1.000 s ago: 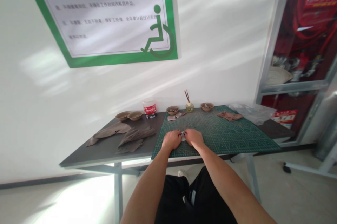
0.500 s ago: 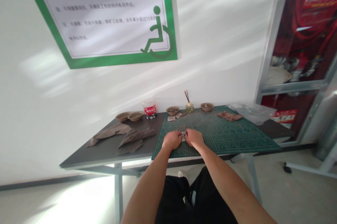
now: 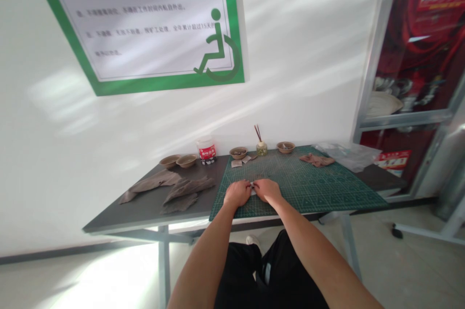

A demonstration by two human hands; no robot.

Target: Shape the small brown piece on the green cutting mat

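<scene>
- Pinching a pale piece [image 3: 252, 185] between them, the left hand [image 3: 238, 193] and right hand [image 3: 268, 190] sit close together, fingers curled inward; the piece is too small to make out.
- Both hands rest low over a green cutting mat [image 3: 327, 195], near its front edge, with the fingertips almost meeting at the piece.
- Left of the left hand, off the mat, three brown sheets lie on a dark table [image 3: 145, 214]: one [image 3: 189, 187] just beyond the other [image 3: 179, 204], and a longer one [image 3: 152, 183] further left.
- Further left and beyond the hands stand two tan bowls [image 3: 178, 161] and a white tub [image 3: 207, 149] with a red label.
- Straight ahead of the hands, near the mat's far edge, are another bowl [image 3: 238, 152], paper scraps [image 3: 241, 162], a small bottle [image 3: 261, 148] holding dark sticks, and a further bowl [image 3: 285, 146].
- Ahead and right of the right hand lie a crumpled brown scrap [image 3: 317, 160] on the mat and a plastic bag [image 3: 348, 155] at its corner.
</scene>
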